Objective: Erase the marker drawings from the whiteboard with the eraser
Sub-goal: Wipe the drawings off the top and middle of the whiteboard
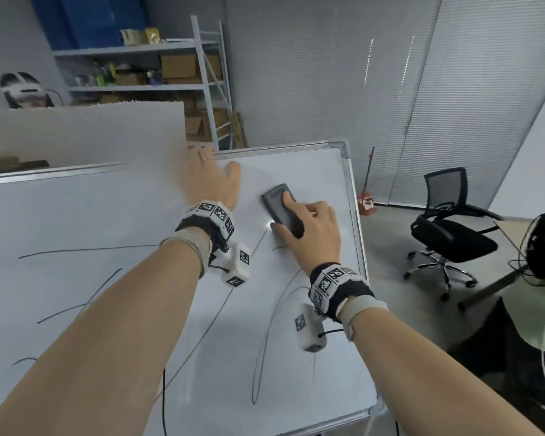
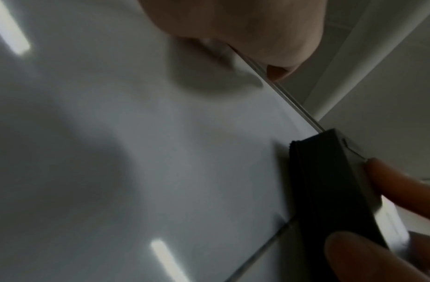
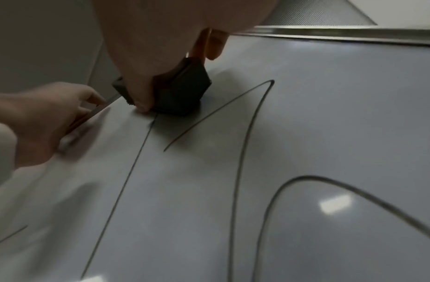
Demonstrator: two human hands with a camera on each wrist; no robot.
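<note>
The whiteboard (image 1: 76, 221) lies tilted before me, crossed by several long black marker lines (image 1: 85, 248). My right hand (image 1: 288, 215) grips a dark grey eraser (image 1: 276, 199) and presses it flat on the board near the upper right corner, at the top end of a line. In the right wrist view the eraser (image 3: 182, 91) covers the tip of one stroke (image 3: 242, 152). My left hand (image 1: 217, 162) holds the board's far edge, fingers bent over the frame and thumb on the surface. The left wrist view shows the eraser (image 2: 329, 181) from the side.
A black office chair (image 1: 450, 228) stands on the floor to the right of the board. Behind the board are a white panel (image 1: 76, 136) and a metal shelf with boxes (image 1: 177, 73). Another person in a headset (image 1: 22, 89) sits at far left. A red broom (image 1: 367, 196) leans by the blinds.
</note>
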